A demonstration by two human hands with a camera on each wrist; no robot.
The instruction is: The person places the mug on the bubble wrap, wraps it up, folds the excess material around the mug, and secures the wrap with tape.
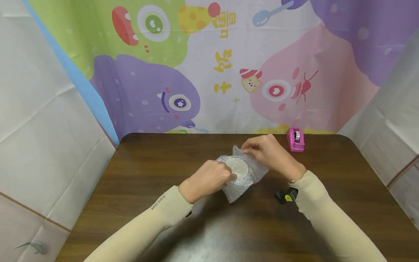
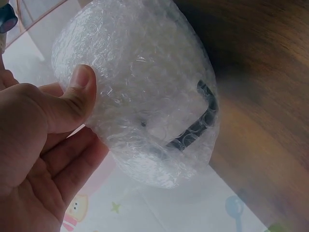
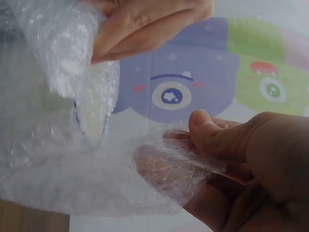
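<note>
A white round dish (image 1: 238, 168), with a thin dark rim, sits partly wrapped in clear bubble wrap (image 1: 237, 190) in the head view. My left hand (image 1: 209, 177) grips the wrapped edge on the near left side; its thumb presses on the bubble wrap (image 2: 130, 67) in the left wrist view. A dark curved strip (image 2: 199, 126) shows through the plastic there. Over on the far right side, my right hand (image 1: 270, 154) pinches a loose flap of the wrap. In the right wrist view, that flap is stretched between the thumb and fingers (image 3: 217, 137). The dish's underside is hidden.
A pink tape dispenser (image 1: 296, 140) stands near the far right edge of the brown wooden table (image 1: 147, 156). Behind the table hangs a cartoon-patterned cloth (image 1: 226, 112). Pale sheeting (image 1: 42, 109) hangs at both sides.
</note>
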